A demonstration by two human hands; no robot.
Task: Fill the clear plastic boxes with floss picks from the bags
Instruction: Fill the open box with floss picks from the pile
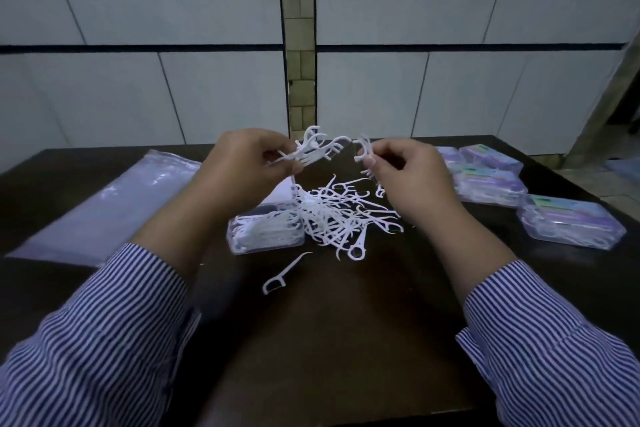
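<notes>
Above the table's middle my left hand pinches a bunch of white floss picks, their heads fanned out to the right. My right hand pinches a single floss pick close beside that bunch. Below both hands a loose pile of floss picks lies on the dark table. An open clear plastic box, partly filled with picks, sits left of the pile with its lid raised behind it. One stray pick lies nearer to me.
A flat clear plastic bag lies on the left of the table. Several closed filled boxes with purple labels are grouped at the right, one near the right edge. A tiled wall stands behind the table.
</notes>
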